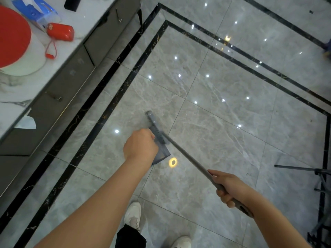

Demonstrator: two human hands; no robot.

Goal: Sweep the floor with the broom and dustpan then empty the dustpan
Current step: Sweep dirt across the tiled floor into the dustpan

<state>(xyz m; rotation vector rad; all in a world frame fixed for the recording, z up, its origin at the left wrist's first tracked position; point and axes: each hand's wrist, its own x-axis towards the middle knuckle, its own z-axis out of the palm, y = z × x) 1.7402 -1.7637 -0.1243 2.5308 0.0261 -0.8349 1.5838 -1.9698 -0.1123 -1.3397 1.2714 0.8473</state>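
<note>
My right hand [228, 188] grips the grey broom handle [188, 155] near its upper end, and the pole slants down to the left. Its grey brush head [154, 127] rests on the glossy marble floor [223, 122], beside a grey dustpan [162, 153]. My left hand [140, 144] is curled over the dustpan's top and hides the handle, so only the pan's lower right corner shows. A few dark specks of dirt lie on the tiles to the right.
A marble counter [26, 90] with dark drawers runs along the left, carrying a red-lidded tub [16, 42], a red pouch [60, 32] and a blue box [35, 11]. Black tripod legs [318, 176] stand at the right edge. My white shoes [133, 215] are below.
</note>
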